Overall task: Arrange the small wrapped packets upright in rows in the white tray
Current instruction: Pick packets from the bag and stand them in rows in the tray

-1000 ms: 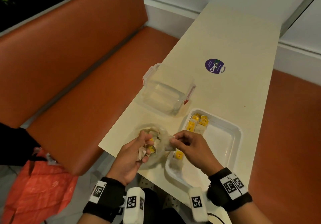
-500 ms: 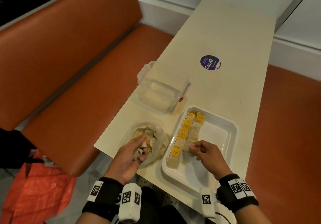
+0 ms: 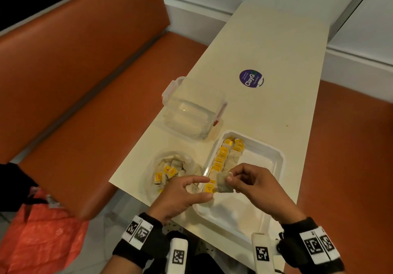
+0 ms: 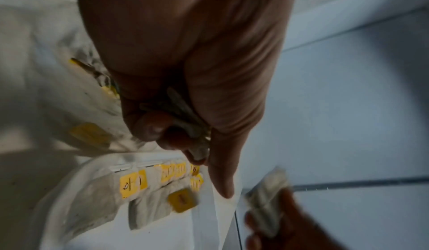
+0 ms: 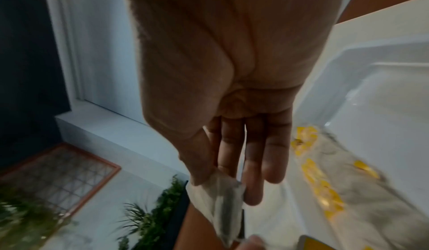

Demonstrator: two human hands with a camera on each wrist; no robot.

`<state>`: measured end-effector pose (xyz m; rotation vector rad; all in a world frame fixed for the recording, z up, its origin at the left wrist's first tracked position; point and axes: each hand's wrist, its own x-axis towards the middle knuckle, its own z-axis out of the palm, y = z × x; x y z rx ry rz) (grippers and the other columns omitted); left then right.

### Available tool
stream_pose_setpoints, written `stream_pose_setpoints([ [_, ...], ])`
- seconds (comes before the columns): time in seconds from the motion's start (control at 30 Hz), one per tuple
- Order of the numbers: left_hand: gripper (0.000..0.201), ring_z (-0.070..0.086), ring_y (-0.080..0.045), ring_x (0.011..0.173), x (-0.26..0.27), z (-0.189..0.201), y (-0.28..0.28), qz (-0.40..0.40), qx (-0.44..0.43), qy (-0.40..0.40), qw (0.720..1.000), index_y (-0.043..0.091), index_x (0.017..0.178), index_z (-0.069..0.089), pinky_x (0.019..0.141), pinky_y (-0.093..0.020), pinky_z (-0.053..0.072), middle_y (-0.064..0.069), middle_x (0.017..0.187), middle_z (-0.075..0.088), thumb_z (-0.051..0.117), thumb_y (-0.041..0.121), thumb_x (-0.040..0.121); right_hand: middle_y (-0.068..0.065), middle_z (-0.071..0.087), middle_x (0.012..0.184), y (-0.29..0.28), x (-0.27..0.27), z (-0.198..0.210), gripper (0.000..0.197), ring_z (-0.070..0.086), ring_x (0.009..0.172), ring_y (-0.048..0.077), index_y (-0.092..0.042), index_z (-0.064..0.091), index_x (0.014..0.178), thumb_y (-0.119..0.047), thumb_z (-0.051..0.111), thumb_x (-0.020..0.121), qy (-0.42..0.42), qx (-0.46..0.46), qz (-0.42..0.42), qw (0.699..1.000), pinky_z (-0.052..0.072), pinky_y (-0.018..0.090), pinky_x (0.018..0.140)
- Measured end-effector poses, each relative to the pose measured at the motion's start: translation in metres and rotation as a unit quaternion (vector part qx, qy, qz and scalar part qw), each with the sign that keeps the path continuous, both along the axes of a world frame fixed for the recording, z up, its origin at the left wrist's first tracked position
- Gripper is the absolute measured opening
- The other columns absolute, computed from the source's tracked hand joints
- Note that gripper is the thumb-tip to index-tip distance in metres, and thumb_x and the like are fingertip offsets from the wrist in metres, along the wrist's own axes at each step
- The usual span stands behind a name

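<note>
While the right hand (image 3: pixel 253 183) pinches one packet (image 3: pixel 223 182) by its top edge between thumb and fingertip, it hangs just above the near end of the white tray (image 3: pixel 274 163), so I'd guess the pinch is there to let it drop in standing up next to the others. Two rows of packets (image 3: pixel 228 156) with yellow tags already run along the tray's left wall, leaning on each other, which is probably what keeps them upright. The left hand (image 3: pixel 180 195) sits just left of the held packet, index finger and thumb stretched toward it, while the other fingers curl around a few spare packets (image 4: pixel 185 118) in the palm, like a little reserve. More loose ones sit in the clear bag (image 3: pixel 170 169) left of the tray, handy for grabbing. A clear lidded container (image 3: pixel 191 112) stands further back on the table (image 3: pixel 276 46).
</note>
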<state>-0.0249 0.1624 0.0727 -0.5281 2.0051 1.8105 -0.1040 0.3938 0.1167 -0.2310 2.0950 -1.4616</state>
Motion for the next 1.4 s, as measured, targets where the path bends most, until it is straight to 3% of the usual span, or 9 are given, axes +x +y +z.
stream_pose_setpoints([
  [0.07,0.052,0.064,0.011,0.113,-0.005,0.003,0.008,-0.048,-0.024,0.034,0.998,0.048,0.123,0.074,0.093,-0.017,0.049,0.024,0.121,0.074,0.093,0.036,0.076,0.001,0.075,0.08,-0.002,0.0,0.02,0.009,0.07,0.072,0.009,-0.017,0.075,0.092,-0.026,0.076,0.093,0.01,-0.019,0.019,1.0,0.055,0.022,0.071],
  [0.13,0.051,0.063,0.009,0.118,-0.009,0.007,0.015,-0.068,-0.026,0.057,0.996,0.045,0.124,0.074,0.097,-0.016,0.048,0.023,0.12,0.075,0.093,0.035,0.078,0.0,0.075,0.08,-0.003,-0.002,0.033,0.007,0.07,0.074,0.008,-0.017,0.076,0.092,-0.025,0.076,0.093,0.02,-0.028,0.03,0.999,0.054,0.02,0.071],
  [0.27,0.025,0.071,-0.001,0.109,-0.011,0.01,0.023,-0.066,-0.024,0.067,0.995,0.033,0.108,0.083,0.1,-0.029,0.056,0.015,0.108,0.08,0.088,0.036,0.084,-0.001,0.076,0.081,0.0,-0.007,0.045,0.007,0.07,0.075,0.008,-0.017,0.076,0.093,-0.024,0.075,0.094,0.036,-0.034,0.032,0.998,0.055,0.024,0.074],
  [0.53,0.007,0.07,0.004,0.098,-0.005,0.017,0.023,-0.08,-0.056,0.053,0.994,0.026,0.089,0.083,0.083,-0.01,0.046,0.014,0.098,0.079,0.084,0.033,0.088,0.005,0.077,0.083,0.003,-0.013,0.032,0.006,0.072,0.081,0.029,-0.018,0.076,0.092,-0.023,0.075,0.094,0.033,-0.033,-0.026,0.999,0.06,0.043,0.079],
  [0.7,0.016,0.047,-0.006,0.053,0.003,0.029,0.022,-0.039,0.047,0.012,0.998,0.015,0.09,0.082,0.053,-0.019,0.037,0.0,0.08,0.075,0.083,0.032,0.089,0.004,0.077,0.079,0.005,-0.016,0.02,0.01,0.069,0.073,0.015,-0.018,0.076,0.091,-0.027,0.075,0.095,0.018,-0.003,-0.057,0.998,0.059,0.047,0.079],
  [0.83,0.019,0.04,-0.012,0.056,0.0,0.041,0.017,0.006,0.108,0.009,0.994,0.014,0.095,0.084,0.053,-0.025,0.033,-0.005,0.085,0.077,0.085,0.027,0.081,0.004,0.077,0.077,0.006,-0.015,0.005,0.012,0.071,0.075,0.028,-0.02,0.076,0.089,-0.03,0.075,0.094,0.0,0.03,-0.053,0.998,0.059,0.052,0.079],
  [0.97,0.022,0.04,-0.009,0.054,-0.008,0.046,0.017,0.025,0.137,0.01,0.99,0.01,0.105,0.083,0.051,-0.022,0.032,0.002,0.074,0.068,0.083,0.014,0.084,0.013,0.077,0.08,0.002,-0.007,0.003,0.014,0.07,0.073,0.015,-0.012,0.076,0.095,-0.026,0.074,0.096,-0.034,-0.004,-0.033,0.999,0.06,0.042,0.077],
  [1.23,0.013,0.038,-0.009,0.055,-0.018,0.046,0.033,0.087,0.085,-0.006,0.993,0.02,0.098,0.086,0.053,-0.02,0.031,-0.005,0.085,0.078,0.08,0.029,0.09,0.007,0.079,0.083,0.002,0.0,-0.003,0.015,0.075,0.079,0.019,-0.012,0.075,0.098,-0.027,0.075,0.095,-0.053,-0.03,-0.013,0.998,0.059,0.035,0.077],
  [1.4,0.01,0.072,-0.002,0.071,-0.023,0.045,0.042,0.075,-0.02,0.048,0.996,0.024,0.084,0.085,0.071,-0.02,0.051,-0.001,0.08,0.08,0.081,0.032,0.09,0.006,0.079,0.086,0.006,-0.001,-0.007,0.012,0.075,0.086,0.027,-0.013,0.077,0.097,-0.025,0.076,0.093,-0.052,-0.037,-0.002,0.998,0.06,0.036,0.079],
])
